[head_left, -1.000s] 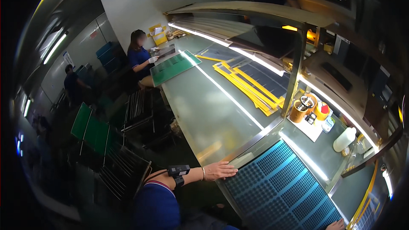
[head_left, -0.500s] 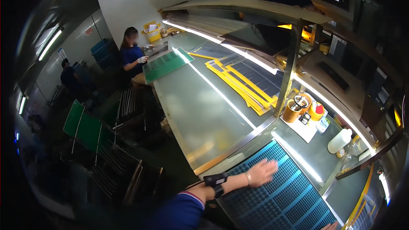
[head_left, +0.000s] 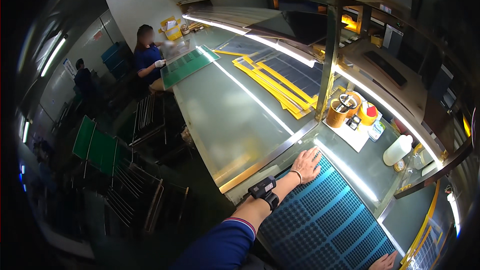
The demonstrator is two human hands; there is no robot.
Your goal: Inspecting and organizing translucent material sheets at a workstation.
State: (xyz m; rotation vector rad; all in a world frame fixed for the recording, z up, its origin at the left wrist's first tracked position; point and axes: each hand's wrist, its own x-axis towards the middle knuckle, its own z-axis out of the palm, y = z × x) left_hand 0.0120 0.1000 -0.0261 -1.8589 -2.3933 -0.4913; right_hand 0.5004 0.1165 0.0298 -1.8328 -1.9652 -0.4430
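Observation:
A large blue panel (head_left: 327, 210), patterned with rows of dark shapes, lies flat on the bench right in front of me. My left hand (head_left: 306, 164) rests palm down on its far left corner, fingers stretched out. On that forearm I wear a black strapped device (head_left: 264, 191), with a thin band at the wrist. My right hand (head_left: 384, 261) touches the panel's near right corner; only part of it shows at the lower edge, its fingers extended and holding nothing.
Beyond the panel stretches a glossy bench (head_left: 225, 125). Yellow-edged sheets (head_left: 280, 87) lie under a lit shelf. Orange containers with tools (head_left: 337, 112) and a white bottle (head_left: 398, 150) stand at right. A co-worker (head_left: 147, 57) handles a green panel (head_left: 190, 66). Metal racks (head_left: 127, 185) stand left.
My left hand has moved from over the panel's middle to its far left corner. More of my right hand shows at the near corner. The co-worker's arms have shifted.

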